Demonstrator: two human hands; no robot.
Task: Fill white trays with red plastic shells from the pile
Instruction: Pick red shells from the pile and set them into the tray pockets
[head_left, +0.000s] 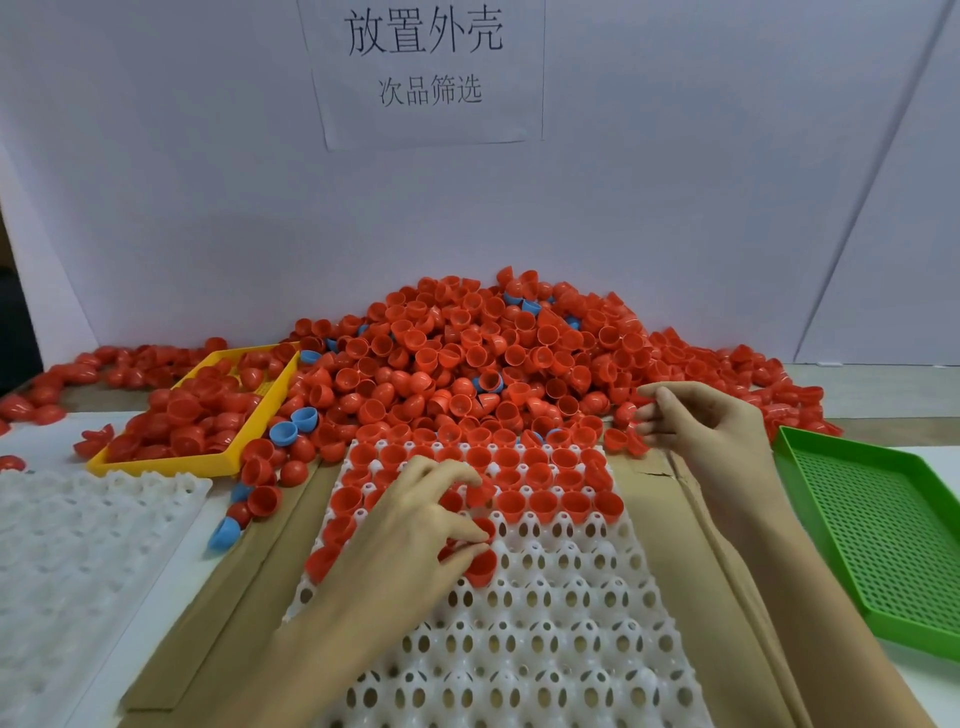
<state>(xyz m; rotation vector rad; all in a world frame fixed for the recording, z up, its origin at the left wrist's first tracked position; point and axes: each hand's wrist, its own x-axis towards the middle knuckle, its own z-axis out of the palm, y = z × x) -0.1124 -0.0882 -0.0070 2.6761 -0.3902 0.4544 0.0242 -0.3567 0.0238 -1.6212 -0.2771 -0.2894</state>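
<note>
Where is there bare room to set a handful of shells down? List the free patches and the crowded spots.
Free: the green tray at right holds nothing; bare cardboard between it and the white tray; that tray's near rows. Crowded: the pile, the yellow tray, and the tray's far rows, where the left hand works.

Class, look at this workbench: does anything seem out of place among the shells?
Yes. Blue shells are mixed in with the red pile, and a few lie loose on the cardboard by the yellow tray. The task calls only for red.

pile (467, 358) behind tray (545, 597), perhaps touching, bins (872, 525) flanking
</note>
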